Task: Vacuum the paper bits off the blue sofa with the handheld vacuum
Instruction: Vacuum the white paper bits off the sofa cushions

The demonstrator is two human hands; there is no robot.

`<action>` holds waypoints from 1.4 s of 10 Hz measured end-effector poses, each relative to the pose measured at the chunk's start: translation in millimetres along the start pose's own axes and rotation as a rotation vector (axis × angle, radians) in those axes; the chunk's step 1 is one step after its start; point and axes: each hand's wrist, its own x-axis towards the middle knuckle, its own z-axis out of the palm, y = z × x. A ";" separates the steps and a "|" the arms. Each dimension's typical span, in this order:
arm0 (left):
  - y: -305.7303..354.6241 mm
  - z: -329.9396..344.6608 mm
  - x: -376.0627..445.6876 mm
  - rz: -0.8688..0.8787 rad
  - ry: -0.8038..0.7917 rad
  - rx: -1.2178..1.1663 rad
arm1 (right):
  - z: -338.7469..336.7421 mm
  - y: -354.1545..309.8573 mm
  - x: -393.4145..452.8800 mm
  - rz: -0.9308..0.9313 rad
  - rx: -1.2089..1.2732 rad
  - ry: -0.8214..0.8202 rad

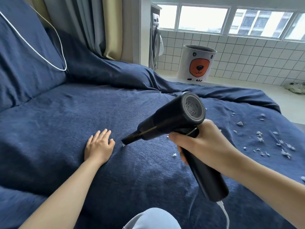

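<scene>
Surface: blue sofa (pixel 66 121) is carrying paper bits (pixel 272 144), mostly right of the nozzle.
Right hand (pixel 203 142): is gripping handheld vacuum (pixel 170 123), nozzle pointing down-left.
Left hand (pixel 99 146): is lying flat, fingers apart.

The vacuum (pixel 171 119) is black and pistol-shaped, with a grey vented rear cap and a white cord at the base of its handle. It tilts down so that its narrow nozzle tip meets the sofa (pixel 66 121), a dark blue one under a loose cover, right at one paper bit. Another scrap lies near the handle, and many white paper bits (pixel 274 142) are scattered well to the right of the vacuum.
</scene>
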 end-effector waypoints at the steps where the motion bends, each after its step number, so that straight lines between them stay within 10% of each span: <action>1: 0.2 -0.5 -2.0 -0.004 -0.011 0.001 | 4.1 -0.9 -3.6 -0.027 -0.104 -0.017; 14: 74.2 4.4 5.0 0.038 -0.171 -0.026 | -61.7 39.6 0.4 0.090 -0.169 0.186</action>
